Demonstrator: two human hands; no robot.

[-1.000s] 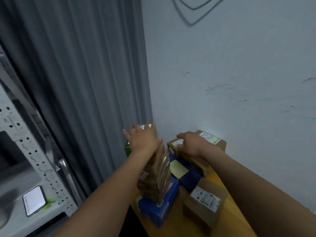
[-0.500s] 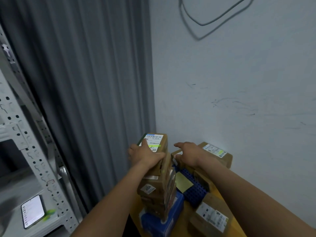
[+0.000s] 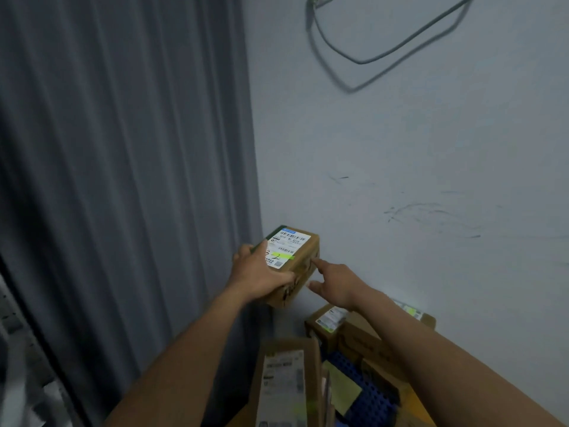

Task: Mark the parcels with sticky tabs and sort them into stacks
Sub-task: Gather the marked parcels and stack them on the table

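Note:
A small brown cardboard parcel (image 3: 300,266) with a white shipping label and a green sticky tab is raised in the air near the wall corner. My left hand (image 3: 257,274) grips it from the near left side, thumb across the label. My right hand (image 3: 334,285) is beside its right face with fingers extended, the index fingertip touching the box edge. Below, a stack of parcels (image 3: 286,383) with a label and green tab on top stands at the bottom centre.
More labelled brown boxes (image 3: 331,323) lie by the wall on a wooden table (image 3: 415,408), next to a blue perforated crate (image 3: 372,396) with a yellow sticky pad (image 3: 343,392). A grey curtain (image 3: 123,180) hangs left; a cable (image 3: 363,57) loops on the wall.
My left hand has lifted the top parcel up off the stack. My right hand left the boxes by the wall and rose to the parcel's right side. The view tilted upward.

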